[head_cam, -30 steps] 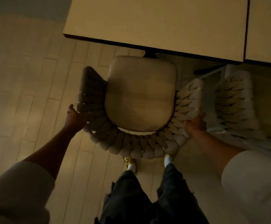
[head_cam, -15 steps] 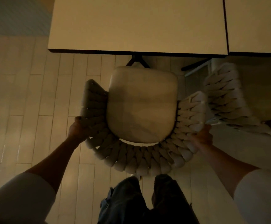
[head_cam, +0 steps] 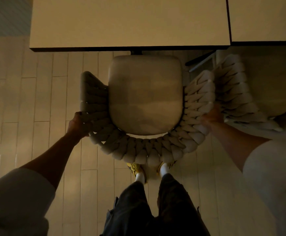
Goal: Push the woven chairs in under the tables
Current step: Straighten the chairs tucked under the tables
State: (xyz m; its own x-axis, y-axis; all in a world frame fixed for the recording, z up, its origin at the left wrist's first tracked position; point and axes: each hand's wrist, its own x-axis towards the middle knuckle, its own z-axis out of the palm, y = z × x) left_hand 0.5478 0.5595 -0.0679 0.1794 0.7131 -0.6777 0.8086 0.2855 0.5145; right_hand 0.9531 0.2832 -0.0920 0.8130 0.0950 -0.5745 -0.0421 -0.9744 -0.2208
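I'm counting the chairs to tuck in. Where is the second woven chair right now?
In the head view, the second woven chair stands at right, close beside the held chair, in front of the right-hand table.

Pale wood-plank floor (head_cam: 36, 103), boards laid lengthwise, dimly lit in warm yellow; grey-blue ribbed patch (head_cam: 5, 14) top left.

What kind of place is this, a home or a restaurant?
Probably a café or restaurant dining area, though I cannot be sure: one plain table stands edge to edge with a second table, and the woven chair has a matching neighbour chair on a plank floor.
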